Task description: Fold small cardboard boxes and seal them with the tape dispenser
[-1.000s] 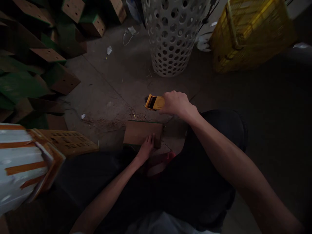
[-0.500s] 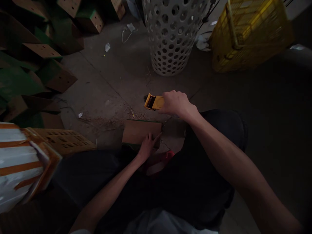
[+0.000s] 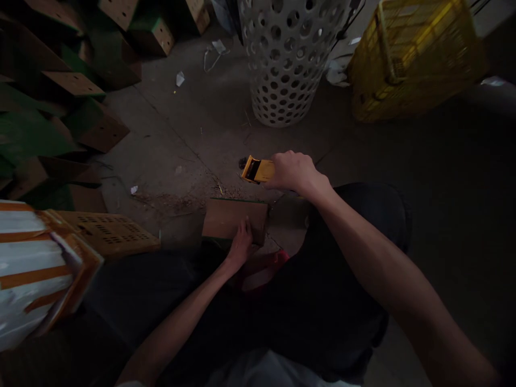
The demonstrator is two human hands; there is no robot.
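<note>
My right hand [image 3: 293, 171] is wrapped round a yellow hand tool [image 3: 264, 171] that looks like a carton stapler. Its flared end has a dark slot and points left, above the floor and a little beyond a small brown cardboard box [image 3: 221, 214] with green edges. On the near right part of that box lies my left hand [image 3: 241, 244], fingers stretched out over the cardboard. Its thumb is hard to make out. A red object [image 3: 282, 258] with a pale part sits just below the box, between my legs, partly hidden.
Green and brown boxes with holes [image 3: 92, 129] are piled at the left. A tall white perforated basket [image 3: 282, 86] and a yellow crate [image 3: 419, 70] stand ahead. Close at the left are a white container with orange tape [image 3: 32, 258] and a tan slotted crate [image 3: 116, 234]. Brown bits litter the floor.
My left hand's fingers have drawn closer together on the box; one finger pointed out to the right before. The right hand and the yellow tool are almost where they were.
</note>
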